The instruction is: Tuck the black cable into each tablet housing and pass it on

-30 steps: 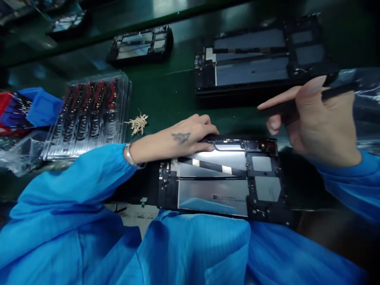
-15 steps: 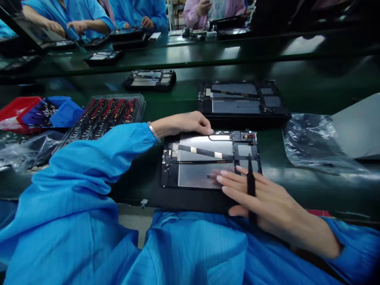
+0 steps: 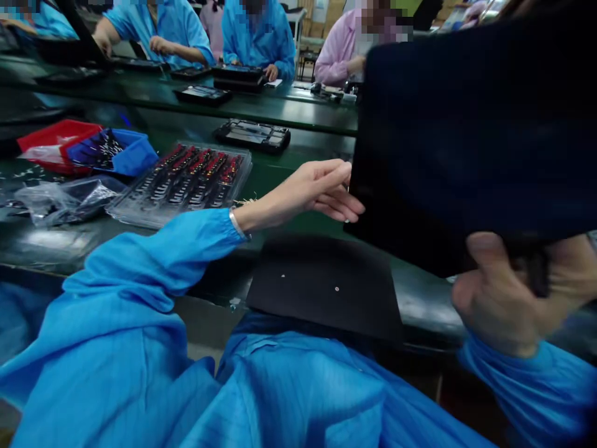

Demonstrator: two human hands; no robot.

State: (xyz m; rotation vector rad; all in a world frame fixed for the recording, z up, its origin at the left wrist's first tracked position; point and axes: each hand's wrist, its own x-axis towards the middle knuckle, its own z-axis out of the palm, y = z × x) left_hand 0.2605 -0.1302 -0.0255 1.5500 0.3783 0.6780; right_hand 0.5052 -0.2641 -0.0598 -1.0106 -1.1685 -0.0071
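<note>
An opened tablet point(image 3: 433, 149) is raised and tilted up at the right, its plain black face toward me and its inner parts hidden. My right hand point(image 3: 517, 292) grips its lower edge, with the thumb over the black face. A dark slim tool, seemingly tweezers point(image 3: 538, 274), is partly visible in that same hand. At the tablet's left edge, my left hand point(image 3: 321, 190) has its fingertips on the border, the lower fingers in front of it. Below lies a black mat point(image 3: 321, 305) with a tiny white speck and a small ring on it.
To the left are a clear tray point(image 3: 181, 180) of red-and-black small parts, a red bin point(image 3: 60, 140), a blue bin point(image 3: 135, 152) and a plastic bag point(image 3: 69, 202). Another opened tablet point(image 3: 254, 134) lies farther back. Co-workers point(image 3: 256, 43) sit across the bench.
The tablet has gone from lying on the mat, inside up, to being lifted and turned black face toward me. My right hand moved from resting on it to gripping its edge. The view shifted.
</note>
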